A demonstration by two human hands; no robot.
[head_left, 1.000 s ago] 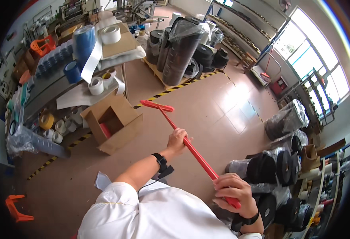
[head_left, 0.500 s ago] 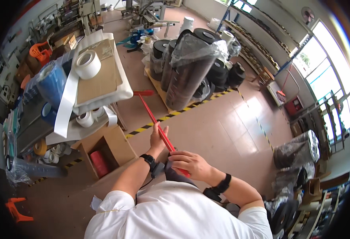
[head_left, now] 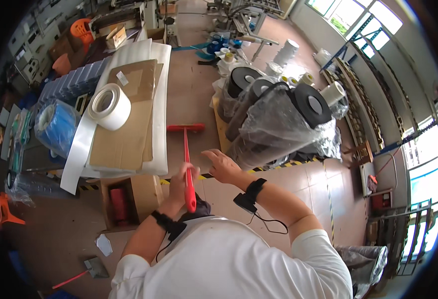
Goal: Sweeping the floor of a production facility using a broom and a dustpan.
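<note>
Red broom (head_left: 186, 154): upright before torso, head on floor (head_left: 189, 94) beside wrapped black rolls (head_left: 278, 124). Left hand (head_left: 180, 182): clenched round handle. Right hand (head_left: 222, 167): released, fingers spread, just beside handle. Cardboard box (head_left: 129, 199) near. Sweeping progress: cannot tell; floor shows little debris.

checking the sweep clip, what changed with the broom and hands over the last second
The red long-handled broom swung from slanting out to the person's right to standing nearly straight ahead, its head now beside the cardboard-topped table. The right hand let go of the handle and now hovers open beside it. The left hand keeps its grip, now near the handle's end. The plastic-wrapped black rolls and open cardboard box stayed put.
</note>
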